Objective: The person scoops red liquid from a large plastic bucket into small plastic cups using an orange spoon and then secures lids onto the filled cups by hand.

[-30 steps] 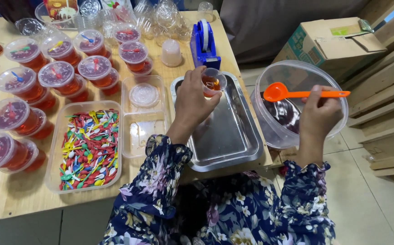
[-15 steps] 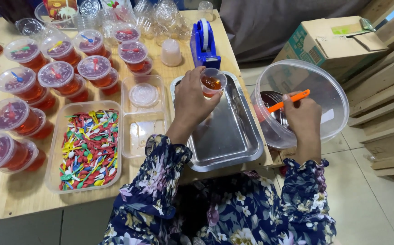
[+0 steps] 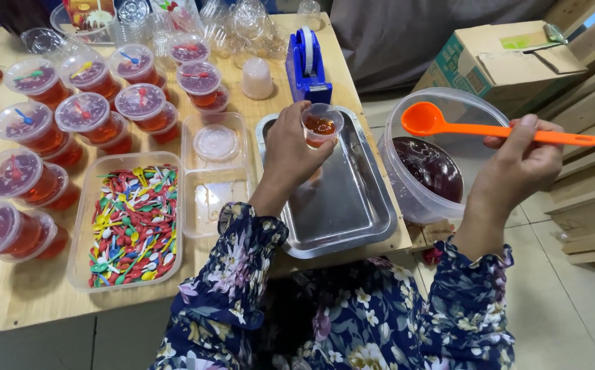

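1. Two hands at work: the left hand [image 3: 289, 152] is closed round a small clear cup [image 3: 321, 124] partly filled with red liquid, held just over the far end of a steel tray [image 3: 352, 212].
2. Her right hand [image 3: 520, 164] pinches the handle of an orange ladle [image 3: 448, 126] – its bowl hangs level above a big clear tub [image 3: 417, 199], which sits off the table's right edge and holds dark red liquid.
3. One cardboard box [image 3: 499, 58] stands behind the tub, brown with a teal side panel and a green patch on its flap.
4. One blue tape dispenser [image 3: 307, 65] stands beyond the tray.
5. One clear container [image 3: 81, 267] holds a heap of tiny coloured spoons – too many to count.
6. About a dozen lidded cups of red liquid [image 3: 81, 116] crowd the table's left side, each with a spoon under its lid.
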